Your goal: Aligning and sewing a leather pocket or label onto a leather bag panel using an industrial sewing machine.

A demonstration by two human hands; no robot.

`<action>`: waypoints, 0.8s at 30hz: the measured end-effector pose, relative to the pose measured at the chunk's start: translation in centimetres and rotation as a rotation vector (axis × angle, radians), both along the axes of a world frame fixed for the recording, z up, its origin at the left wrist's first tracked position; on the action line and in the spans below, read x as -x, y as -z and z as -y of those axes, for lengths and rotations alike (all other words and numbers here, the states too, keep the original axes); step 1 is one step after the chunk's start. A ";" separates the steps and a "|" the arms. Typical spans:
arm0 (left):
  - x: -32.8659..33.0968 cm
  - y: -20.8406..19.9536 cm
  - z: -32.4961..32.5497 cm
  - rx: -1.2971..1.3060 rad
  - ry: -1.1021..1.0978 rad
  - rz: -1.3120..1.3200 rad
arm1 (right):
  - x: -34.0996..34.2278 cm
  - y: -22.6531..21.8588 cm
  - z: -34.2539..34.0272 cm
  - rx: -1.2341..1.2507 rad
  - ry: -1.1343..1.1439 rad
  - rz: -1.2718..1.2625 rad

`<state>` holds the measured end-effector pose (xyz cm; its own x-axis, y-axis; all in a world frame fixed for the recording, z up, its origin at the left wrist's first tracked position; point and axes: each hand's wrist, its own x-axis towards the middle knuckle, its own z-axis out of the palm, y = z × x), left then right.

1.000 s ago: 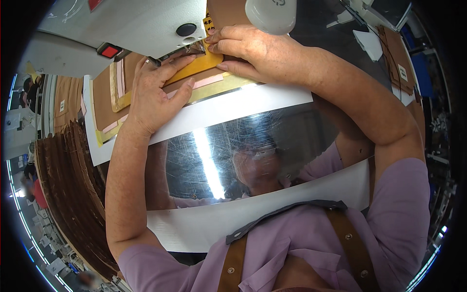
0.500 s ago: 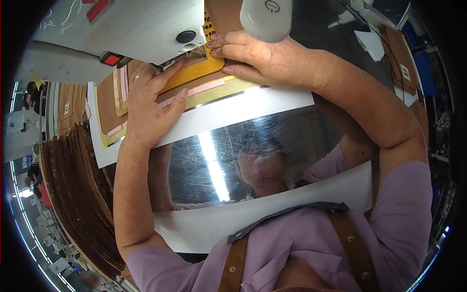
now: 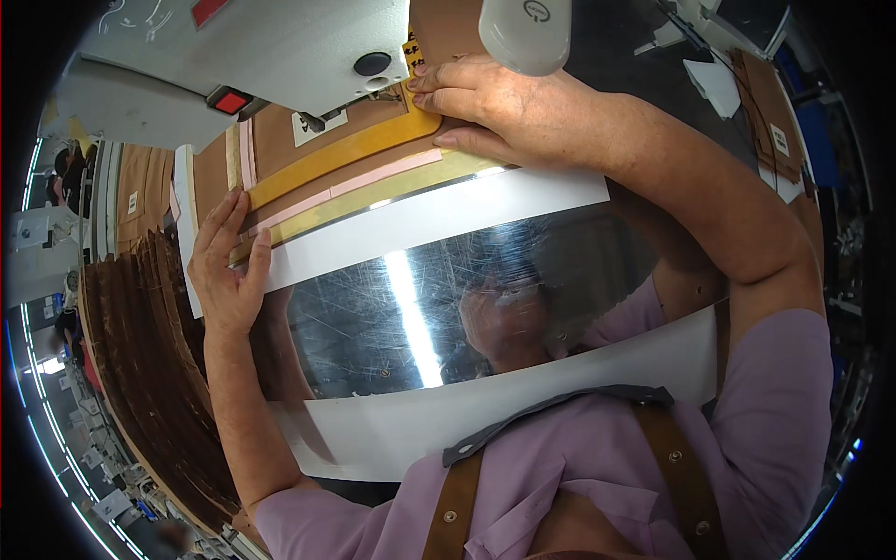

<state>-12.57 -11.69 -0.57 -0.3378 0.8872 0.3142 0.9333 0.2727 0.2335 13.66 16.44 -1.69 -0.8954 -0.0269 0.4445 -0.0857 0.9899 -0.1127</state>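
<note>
A yellow frame-shaped template lies on a brown panel beneath the head of a sewing machine. Pink and pale-yellow strips run along the panel's near edge. My left hand rests at the left end of the template, fingers stretched out and thumb apart. On the template's right end my right hand lies with its fingers extended and its thumb over the panel. A small white label shows on brown material inside the frame, near the presser foot. The machine partly hides the far side of the work.
A white sheet lies under the panel, and a scratched reflective plate covers the table nearer me. Brown pieces are stacked at the left. A white lamp-like fixture hangs above my right hand. More brown pieces sit far right.
My left hand has moved left and nearer me, from beside the presser foot to the template's left end, uncovering the label. My right hand stays on the template's right end.
</note>
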 end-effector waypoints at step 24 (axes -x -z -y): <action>-9.9 -0.5 -7.5 0.008 0.283 -0.227 | -12.0 -2.3 -5.7 0.031 0.189 0.074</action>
